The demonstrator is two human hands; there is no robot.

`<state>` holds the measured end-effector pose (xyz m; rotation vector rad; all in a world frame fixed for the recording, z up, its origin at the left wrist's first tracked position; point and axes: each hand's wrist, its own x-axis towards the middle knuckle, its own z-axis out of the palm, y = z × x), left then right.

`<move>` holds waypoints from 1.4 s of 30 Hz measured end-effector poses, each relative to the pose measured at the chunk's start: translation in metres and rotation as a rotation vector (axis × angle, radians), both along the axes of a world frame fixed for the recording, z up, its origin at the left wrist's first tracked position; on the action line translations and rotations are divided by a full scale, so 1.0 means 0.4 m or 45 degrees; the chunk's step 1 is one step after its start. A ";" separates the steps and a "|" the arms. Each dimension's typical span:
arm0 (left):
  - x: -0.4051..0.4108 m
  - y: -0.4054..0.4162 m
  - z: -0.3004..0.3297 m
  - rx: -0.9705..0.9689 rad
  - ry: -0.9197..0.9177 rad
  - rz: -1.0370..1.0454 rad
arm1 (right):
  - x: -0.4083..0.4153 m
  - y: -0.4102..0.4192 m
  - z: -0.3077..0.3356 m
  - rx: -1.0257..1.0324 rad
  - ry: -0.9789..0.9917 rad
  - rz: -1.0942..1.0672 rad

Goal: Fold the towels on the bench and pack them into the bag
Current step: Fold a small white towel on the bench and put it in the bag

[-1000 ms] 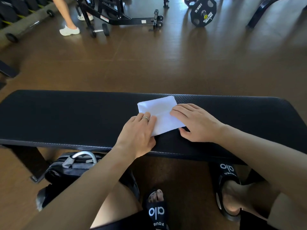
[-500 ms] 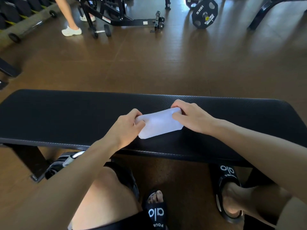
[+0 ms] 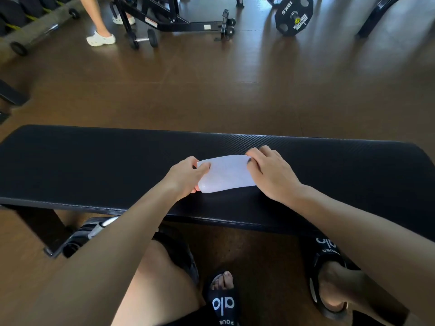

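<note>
A small white folded towel (image 3: 227, 174) lies on the black padded bench (image 3: 94, 165), near its middle. My left hand (image 3: 186, 177) pinches the towel's left end, thumb on top and fingers curled underneath. My right hand (image 3: 270, 172) grips the right end, fingers curled over its far corner. The towel's far edge is lifted toward me. A dark bag (image 3: 80, 238) with a grey handle sits on the floor under the bench's left part, mostly hidden by my left forearm.
My feet in black slides (image 3: 223, 302) rest on the brown floor below the bench. Far behind are a weight plate (image 3: 294, 16), a black equipment frame (image 3: 174, 22), a small dumbbell (image 3: 143, 40) and another person's legs (image 3: 98, 31).
Both hands went from pressing flat on the towel to gripping its two ends. The towel's far edge has been brought toward me, making it narrower.
</note>
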<state>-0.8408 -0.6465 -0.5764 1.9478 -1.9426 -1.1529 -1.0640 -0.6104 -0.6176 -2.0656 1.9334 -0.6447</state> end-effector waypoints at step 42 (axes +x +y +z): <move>0.410 0.189 0.126 0.216 0.579 0.373 | 0.410 0.025 0.191 0.894 -0.763 0.616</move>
